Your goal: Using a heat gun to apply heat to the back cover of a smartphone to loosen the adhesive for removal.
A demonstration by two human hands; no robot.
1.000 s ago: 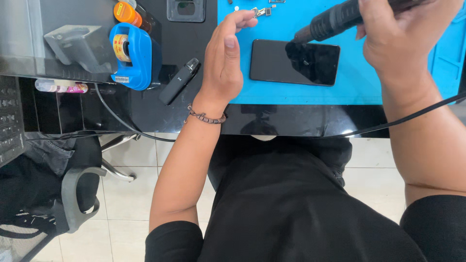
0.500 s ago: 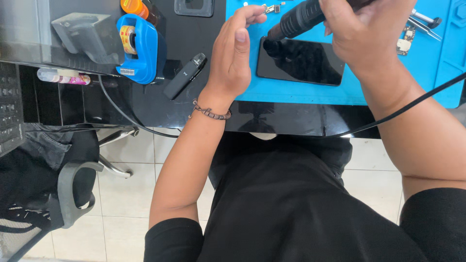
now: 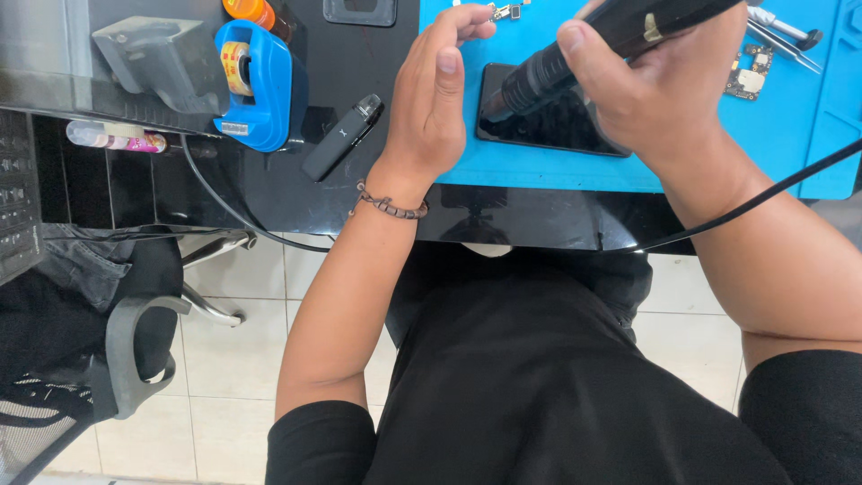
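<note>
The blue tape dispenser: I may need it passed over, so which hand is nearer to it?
Left. The left hand stands edge-on just right of the blue tape dispenser, with a black pen-shaped device lying between. The right hand is farther right, gripping a corded black tool.

black corded tool | tilted, tip on dark phone | flat on blue mat

A blue tape dispenser stands beside a slim black device on the desk.

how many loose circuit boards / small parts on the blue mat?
2 visible: a small part at the mat's top edge by the left hand's fingertips, a circuit board right of the right hand. More may be hidden.
</note>
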